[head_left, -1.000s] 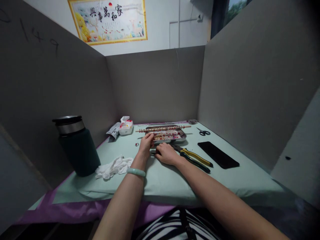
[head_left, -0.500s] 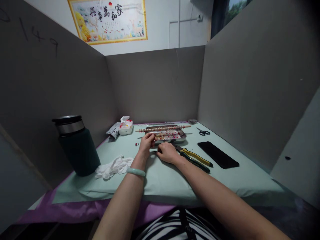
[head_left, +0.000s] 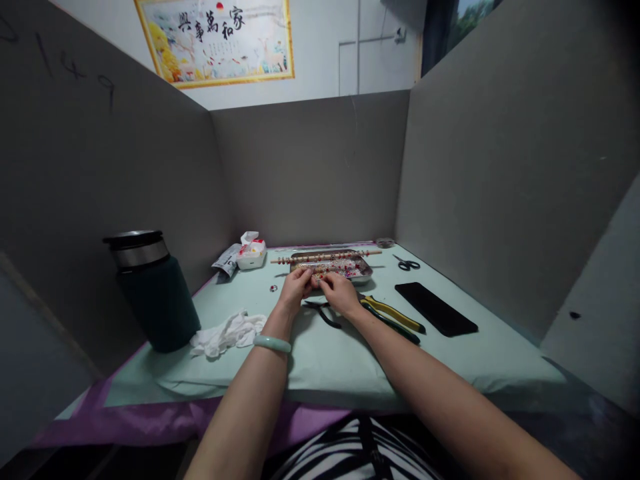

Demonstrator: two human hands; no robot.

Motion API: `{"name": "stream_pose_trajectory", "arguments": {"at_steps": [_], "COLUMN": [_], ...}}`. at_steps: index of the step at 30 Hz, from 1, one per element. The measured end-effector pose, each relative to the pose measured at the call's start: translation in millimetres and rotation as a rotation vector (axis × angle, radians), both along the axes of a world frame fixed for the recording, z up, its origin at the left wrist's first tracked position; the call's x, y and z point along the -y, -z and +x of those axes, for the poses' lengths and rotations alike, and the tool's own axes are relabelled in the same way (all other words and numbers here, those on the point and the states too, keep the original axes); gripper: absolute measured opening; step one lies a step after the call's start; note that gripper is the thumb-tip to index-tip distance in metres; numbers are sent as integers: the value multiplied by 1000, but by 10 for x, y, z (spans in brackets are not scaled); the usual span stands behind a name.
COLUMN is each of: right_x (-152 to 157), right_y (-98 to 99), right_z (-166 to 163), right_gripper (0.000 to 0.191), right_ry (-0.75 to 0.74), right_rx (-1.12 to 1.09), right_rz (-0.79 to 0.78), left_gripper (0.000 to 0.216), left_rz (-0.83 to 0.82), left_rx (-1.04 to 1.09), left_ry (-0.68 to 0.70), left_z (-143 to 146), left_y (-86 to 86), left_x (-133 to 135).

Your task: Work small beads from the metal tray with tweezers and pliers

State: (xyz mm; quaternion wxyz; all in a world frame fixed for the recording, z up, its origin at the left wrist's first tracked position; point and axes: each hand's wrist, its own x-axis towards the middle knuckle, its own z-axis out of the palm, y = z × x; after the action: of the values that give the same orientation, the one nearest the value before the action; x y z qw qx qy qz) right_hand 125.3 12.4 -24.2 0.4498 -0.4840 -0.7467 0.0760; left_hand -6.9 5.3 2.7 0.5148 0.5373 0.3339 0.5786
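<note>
My left hand (head_left: 295, 291), a pale green bangle on its wrist, is closed in a pinch at the near edge of the metal tray (head_left: 369, 276). My right hand (head_left: 341, 295) pinches close beside it, fingertips almost meeting the left ones. Whatever small item sits between the fingers is too small to make out. Red, pink and pale beads (head_left: 345, 268) fill the tray. Across its far side rests a wooden stick (head_left: 326, 257) carrying several small beaded rings. Just below my hands lie small black-handled pliers (head_left: 327, 316), touched by neither hand.
Yellow-and-green pliers (head_left: 393, 316), a black phone-like slab (head_left: 435, 309) and scissors (head_left: 407, 264) lie to the right. On the left are a dark green bottle (head_left: 157, 297), a white cloth (head_left: 227, 335), a beaded ring (head_left: 273, 289) and a tissue pack (head_left: 251, 253). Grey partitions (head_left: 315, 173) enclose the table.
My right hand has moved up from the small pliers to my left fingertips, leaving the pliers lying on the table. My left hand has barely shifted.
</note>
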Motion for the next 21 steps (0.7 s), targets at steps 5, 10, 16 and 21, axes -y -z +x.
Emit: {"name": "stream_pose_trajectory", "arguments": {"at_steps": [5, 10, 16, 21], "right_x": [-94, -77, -57, -73], "right_y": [-12, -32, -69, -97], "right_z": [-5, -29, -2, 44], "right_gripper": [27, 26, 25, 26], "right_ry": [-193, -326, -289, -191], "right_rx": [-378, -590, -651, -690], "right_rz": [-118, -186, -195, -156], "left_gripper": [33, 32, 30, 31], "left_rz": [8, 31, 7, -88], "left_rx": [-3, -58, -86, -144], "left_ry": [52, 76, 48, 40], "left_z": [27, 57, 62, 54], "left_y": [12, 14, 34, 29], "left_x": [3, 32, 11, 9]}}
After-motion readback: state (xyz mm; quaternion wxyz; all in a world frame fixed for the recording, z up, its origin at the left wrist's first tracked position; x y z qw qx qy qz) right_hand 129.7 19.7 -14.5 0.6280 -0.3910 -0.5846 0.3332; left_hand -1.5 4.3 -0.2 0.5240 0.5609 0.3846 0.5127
